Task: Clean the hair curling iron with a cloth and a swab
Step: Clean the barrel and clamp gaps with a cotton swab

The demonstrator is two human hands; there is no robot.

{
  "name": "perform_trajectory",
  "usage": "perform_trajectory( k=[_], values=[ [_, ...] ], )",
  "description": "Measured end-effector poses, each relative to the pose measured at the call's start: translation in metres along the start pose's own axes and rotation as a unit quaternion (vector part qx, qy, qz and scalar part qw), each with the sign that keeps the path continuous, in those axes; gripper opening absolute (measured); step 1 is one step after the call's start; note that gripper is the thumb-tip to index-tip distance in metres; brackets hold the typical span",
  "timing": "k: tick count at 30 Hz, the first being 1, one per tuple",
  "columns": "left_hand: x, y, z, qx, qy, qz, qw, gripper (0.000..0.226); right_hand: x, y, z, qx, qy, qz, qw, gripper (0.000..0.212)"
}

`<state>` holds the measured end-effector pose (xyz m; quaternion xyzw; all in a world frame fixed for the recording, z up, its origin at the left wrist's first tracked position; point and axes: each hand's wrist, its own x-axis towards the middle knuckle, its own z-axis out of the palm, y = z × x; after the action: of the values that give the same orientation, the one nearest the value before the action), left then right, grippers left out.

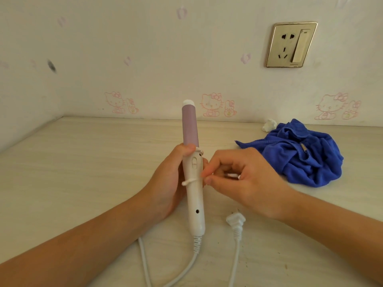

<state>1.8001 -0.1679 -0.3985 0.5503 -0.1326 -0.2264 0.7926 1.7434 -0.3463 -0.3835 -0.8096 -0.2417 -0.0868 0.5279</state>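
Note:
My left hand (167, 179) grips the white handle of the curling iron (193, 183), which stands nearly upright with its pink barrel and white tip pointing up. My right hand (244, 179) pinches a thin white swab (233, 175) between thumb and fingers, right beside the handle near its clamp lever. The swab's tip is hidden by my fingers. A crumpled blue cloth (300, 154) lies on the table to the right, apart from both hands.
The iron's white cord loops off the near table edge and its plug (235, 221) lies unplugged under my right wrist. A small white wad (269, 124) sits by the wall behind the cloth. A wall socket (291, 44) is up right. Pale wooden table (83, 162).

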Motion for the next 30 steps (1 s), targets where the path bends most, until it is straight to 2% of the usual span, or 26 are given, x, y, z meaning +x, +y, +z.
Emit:
perform_trajectory(
  k=[2, 5, 10, 14, 18, 22, 26, 28, 30],
  values=[
    [0.0, 0.001, 0.0, 0.003, -0.002, -0.005, 1.0, 0.035, 0.0, -0.001, 0.005, -0.034, -0.008, 0.006, 0.999, 0.012],
    [0.001, 0.002, 0.001, -0.01, 0.0, 0.002, 1.0, 0.032, 0.002, -0.003, 0.001, -0.057, 0.027, 0.011, 0.998, 0.012],
    [0.0, 0.003, 0.0, -0.019, -0.003, -0.007, 1.0, 0.038, -0.008, -0.011, 0.006, -0.097, -0.083, 0.0, 0.992, 0.017],
    [0.002, 0.002, -0.002, -0.007, 0.009, -0.002, 1.0, 0.037, -0.006, -0.01, 0.003, -0.106, -0.044, 0.007, 0.993, 0.016],
    [0.002, 0.002, -0.002, -0.022, 0.008, 0.0, 1.0, 0.037, -0.01, -0.015, 0.006, -0.09, -0.152, 0.02, 0.984, 0.014],
    [0.002, 0.004, -0.003, -0.033, 0.001, -0.003, 0.999, 0.037, -0.008, -0.013, 0.006, -0.09, -0.099, 0.019, 0.991, 0.017],
    [0.001, 0.004, -0.003, -0.013, 0.005, 0.013, 1.0, 0.045, -0.009, -0.019, 0.005, -0.086, -0.209, 0.049, 0.973, 0.014],
    [0.002, 0.003, -0.003, -0.014, 0.011, 0.012, 1.0, 0.05, -0.01, -0.018, 0.007, -0.09, -0.18, 0.033, 0.979, 0.015],
    [0.002, 0.002, -0.002, -0.018, 0.015, 0.005, 1.0, 0.054, -0.007, -0.015, 0.005, -0.101, -0.092, 0.016, 0.99, 0.016]
  ],
)
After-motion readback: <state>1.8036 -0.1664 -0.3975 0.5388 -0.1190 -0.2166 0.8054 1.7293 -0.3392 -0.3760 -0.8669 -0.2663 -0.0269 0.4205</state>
